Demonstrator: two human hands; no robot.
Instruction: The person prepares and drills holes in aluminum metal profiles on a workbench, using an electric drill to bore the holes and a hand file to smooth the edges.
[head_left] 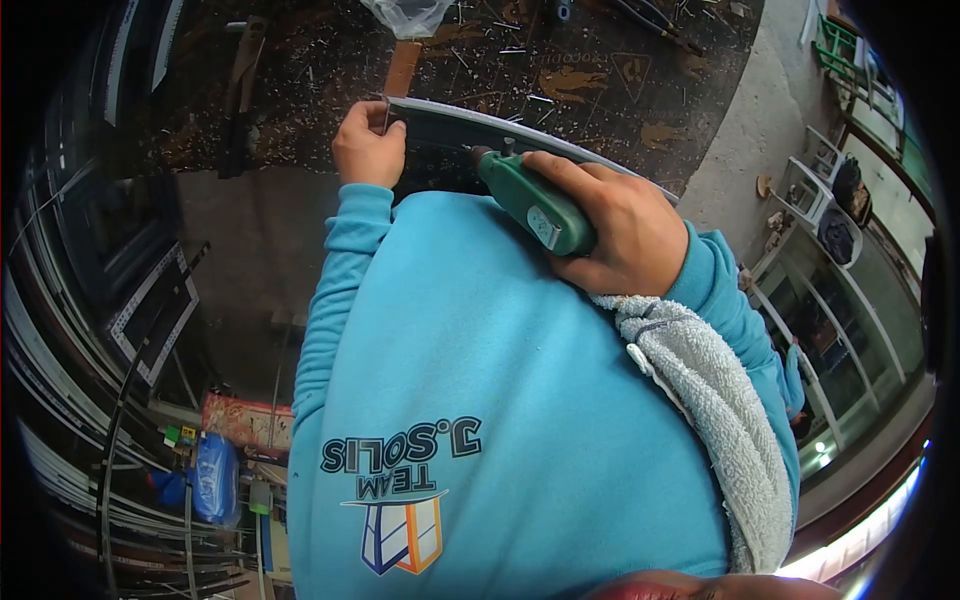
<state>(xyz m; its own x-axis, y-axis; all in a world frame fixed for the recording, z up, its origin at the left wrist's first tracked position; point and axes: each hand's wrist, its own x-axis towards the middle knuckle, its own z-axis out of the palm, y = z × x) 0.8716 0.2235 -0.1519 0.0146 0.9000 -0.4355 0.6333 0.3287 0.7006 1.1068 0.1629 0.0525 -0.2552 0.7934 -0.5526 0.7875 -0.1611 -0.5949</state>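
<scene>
My right hand [630,215] is wrapped around a green power drill [535,205], whose tip points left towards a long dark profile [450,125] with a pale upper edge. The drill's tip overlaps the profile's near face in this view. At the profile's left end, my left hand [370,148] pinches it between thumb and fingers. A brown strip [403,66] stands just beyond that end, with clear plastic [408,14] above it. A grey towel [710,400] hangs by my right forearm.
The dark worktop [560,60] is littered with shavings and thin offcuts. Pliers [660,25] lie at its far side. Long strips [60,490] are stacked at lower left, near a blue plastic-wrapped roll [215,480]. White frames [815,195] stand at the right.
</scene>
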